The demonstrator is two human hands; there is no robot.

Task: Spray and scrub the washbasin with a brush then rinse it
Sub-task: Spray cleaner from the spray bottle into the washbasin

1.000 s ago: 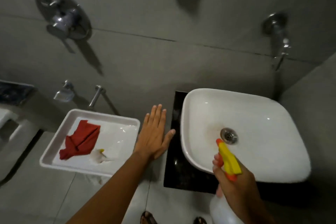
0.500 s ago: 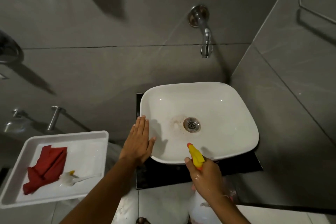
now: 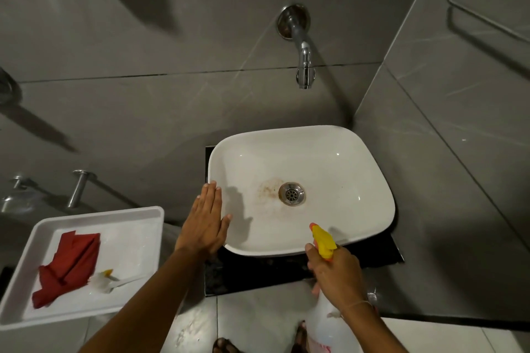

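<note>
A white washbasin [image 3: 338, 169] sits on a black counter slab, with a brownish stain beside its metal drain [image 3: 291, 194]. My right hand [image 3: 334, 272] grips a white spray bottle [image 3: 329, 321] whose yellow nozzle [image 3: 323, 240] points over the basin's near rim. My left hand [image 3: 205, 222] is flat with fingers together, at the basin's left rim. A small white brush [image 3: 107, 281] lies in a white tray [image 3: 94, 216] at the lower left.
A red cloth [image 3: 68, 264] lies in the tray beside the brush. A chrome wall tap [image 3: 302, 51] juts out above the basin. Grey tiled walls close in behind and to the right, with a towel rail [image 3: 484, 18] on the right wall. Sandalled feet show at the bottom.
The view has swung right and centred on the basin. My left hand moved from the wall beside the basin to its left rim. The spray bottle stays aimed at the basin.
</note>
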